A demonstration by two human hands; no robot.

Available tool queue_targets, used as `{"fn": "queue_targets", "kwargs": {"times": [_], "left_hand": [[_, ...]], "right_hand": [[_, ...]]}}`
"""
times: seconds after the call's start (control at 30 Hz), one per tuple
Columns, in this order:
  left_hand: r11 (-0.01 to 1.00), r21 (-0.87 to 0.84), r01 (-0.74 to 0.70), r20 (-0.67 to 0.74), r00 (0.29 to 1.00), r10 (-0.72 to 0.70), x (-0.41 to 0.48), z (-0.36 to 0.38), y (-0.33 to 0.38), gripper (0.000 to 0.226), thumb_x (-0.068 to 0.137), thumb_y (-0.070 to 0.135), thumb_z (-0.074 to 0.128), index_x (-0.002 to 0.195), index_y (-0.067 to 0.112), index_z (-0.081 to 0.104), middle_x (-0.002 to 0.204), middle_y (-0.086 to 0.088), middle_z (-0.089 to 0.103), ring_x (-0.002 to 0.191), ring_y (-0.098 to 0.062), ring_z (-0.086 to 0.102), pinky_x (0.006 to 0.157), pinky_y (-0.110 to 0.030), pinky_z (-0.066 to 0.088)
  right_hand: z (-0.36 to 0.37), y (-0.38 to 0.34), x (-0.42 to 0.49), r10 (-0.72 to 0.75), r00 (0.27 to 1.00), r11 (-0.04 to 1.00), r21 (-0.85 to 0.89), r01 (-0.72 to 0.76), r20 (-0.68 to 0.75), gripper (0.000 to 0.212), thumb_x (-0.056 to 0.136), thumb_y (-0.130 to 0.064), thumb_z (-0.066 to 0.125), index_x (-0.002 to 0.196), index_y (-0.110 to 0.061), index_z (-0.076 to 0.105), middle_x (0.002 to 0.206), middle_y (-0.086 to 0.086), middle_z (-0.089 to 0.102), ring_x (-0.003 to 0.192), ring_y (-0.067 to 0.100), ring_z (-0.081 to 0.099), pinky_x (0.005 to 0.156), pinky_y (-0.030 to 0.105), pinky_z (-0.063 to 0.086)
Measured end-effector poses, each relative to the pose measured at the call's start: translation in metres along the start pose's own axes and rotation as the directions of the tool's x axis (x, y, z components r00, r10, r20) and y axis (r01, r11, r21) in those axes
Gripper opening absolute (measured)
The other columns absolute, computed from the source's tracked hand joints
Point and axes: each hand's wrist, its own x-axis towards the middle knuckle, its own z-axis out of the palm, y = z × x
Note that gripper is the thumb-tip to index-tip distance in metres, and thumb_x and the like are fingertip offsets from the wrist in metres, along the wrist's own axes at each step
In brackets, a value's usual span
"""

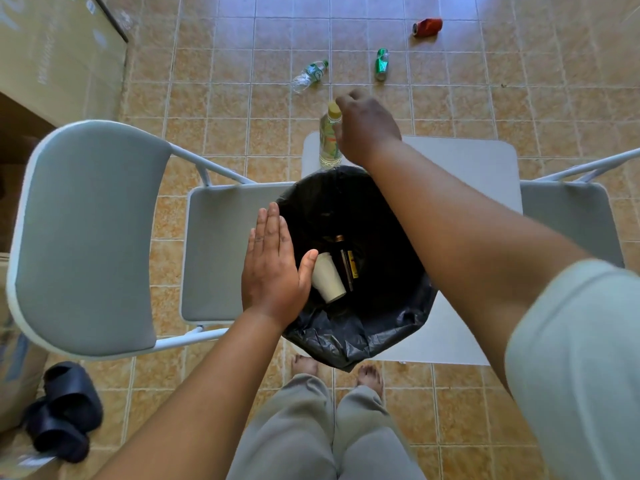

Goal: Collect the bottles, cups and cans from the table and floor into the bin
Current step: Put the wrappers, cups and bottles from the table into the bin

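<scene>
Plainly the right hand (367, 128) grips the bottle (329, 143) only near its cap, the left hand (270, 268) flat and open, so it could slip past the bin (346, 341).

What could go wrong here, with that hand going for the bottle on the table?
The bottle stands near the table's far edge; if the right hand nudges rather than grips it, it could topple to the floor.
The right arm reaches across the bin; brushing its rim might shift it.
The feet are bare, and the dented red can and green can on the floor may have sharp edges.
</scene>
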Motion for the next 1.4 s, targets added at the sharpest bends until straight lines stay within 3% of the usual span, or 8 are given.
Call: {"fn": "queue_targets", "kwargs": {"times": [0.2,0.53,0.7,0.8,0.97,1.1,1.27,1.4], "left_hand": [[1.000,0.002,-0.011,-0.014,1.000,0.011,0.000,0.002,-0.002,0.075,0.097,0.053,0.026,0.151,0.002,0.015,0.162,-0.009,0.002,0.149,-0.020,-0.005,0.120,-0.040,0.010],[1.000,-0.002,-0.011,-0.024,1.000,0.011,0.000,0.004,-0.003,0.075,0.097,0.054,0.024,0.150,0.002,0.016,0.161,-0.009,0.004,0.149,-0.021,-0.003,0.120,-0.041,0.012],[1.000,-0.004,0.003,0.010,1.000,-0.003,0.001,0.001,-0.002,0.076,0.097,0.055,0.023,0.151,0.003,0.013,0.162,-0.007,0.001,0.149,-0.019,-0.005,0.120,-0.040,0.012],[1.000,-0.010,0.004,0.029,1.000,-0.004,0.000,-0.001,-0.001,0.076,0.097,0.055,0.024,0.151,0.004,0.012,0.162,-0.006,-0.002,0.148,-0.019,-0.007,0.120,-0.039,0.010],[1.000,-0.009,-0.001,0.034,0.999,0.001,0.000,-0.005,0.001,0.075,0.096,0.053,0.023,0.151,0.002,0.013,0.162,-0.008,0.001,0.149,-0.021,-0.004,0.120,-0.039,0.007],[1.000,-0.015,0.006,0.026,1.000,-0.006,0.001,-0.004,0.002,0.074,0.097,0.052,0.021,0.150,0.001,0.016,0.162,-0.008,0.003,0.149,-0.022,-0.001,0.120,-0.037,0.005],[1.000,-0.001,-0.003,0.017,1.000,0.003,0.000,-0.003,0.001,0.074,0.096,0.053,0.019,0.151,0.002,0.015,0.162,-0.009,0.002,0.149,-0.021,-0.002,0.120,-0.038,0.005],[1.000,0.005,0.000,0.017,1.000,0.000,-0.001,-0.002,0.001,0.075,0.096,0.053,0.019,0.151,0.002,0.014,0.162,-0.009,0.002,0.149,-0.021,-0.002,0.120,-0.038,0.005]], "right_hand": [[0.027,-0.002,0.059,0.048,0.947,0.963,-0.267,0.041,0.319,0.070,0.084,0.008,0.050,0.148,-0.012,0.029,0.160,0.009,0.014,0.138,0.034,0.035,0.102,0.046,0.044],[0.045,0.019,0.042,0.008,0.985,0.970,-0.241,0.035,0.175,0.037,0.089,0.001,0.054,0.126,-0.001,0.051,0.121,0.024,0.052,0.106,0.040,0.056,0.087,0.043,0.048],[-0.007,0.014,0.002,-0.003,0.974,1.000,0.023,0.008,-0.227,0.035,0.090,-0.020,0.061,0.122,-0.006,0.058,0.120,0.015,0.057,0.105,0.032,0.058,0.086,0.028,0.043],[-0.053,0.001,-0.045,-0.032,0.854,0.971,0.185,0.149,-0.520,0.034,0.089,-0.022,0.061,0.118,-0.003,0.061,0.113,0.017,0.059,0.102,0.021,0.056,0.086,0.014,0.039],[-0.109,-0.021,-0.129,0.064,0.613,0.856,0.360,0.372,-0.787,0.021,0.096,-0.021,0.059,0.113,-0.015,0.049,0.105,0.014,0.056,0.089,0.020,0.063,0.065,0.021,0.053],[-0.089,-0.031,-0.172,0.166,0.717,0.859,0.457,0.233,-0.677,0.023,0.093,-0.026,0.063,0.105,-0.010,0.051,0.098,0.003,0.058,0.085,0.015,0.066,0.064,0.021,0.052],[-0.009,-0.024,-0.193,0.078,0.934,0.946,0.321,0.040,-0.349,0.019,0.091,-0.022,0.061,0.102,-0.006,0.056,0.096,0.012,0.058,0.075,0.027,0.060,0.064,0.029,0.049],[0.044,-0.010,-0.184,0.190,0.975,0.953,0.260,-0.154,-0.117,0.015,0.093,-0.024,0.058,0.101,-0.013,0.051,0.095,0.008,0.053,0.073,0.031,0.058,0.058,0.029,0.041]]}}
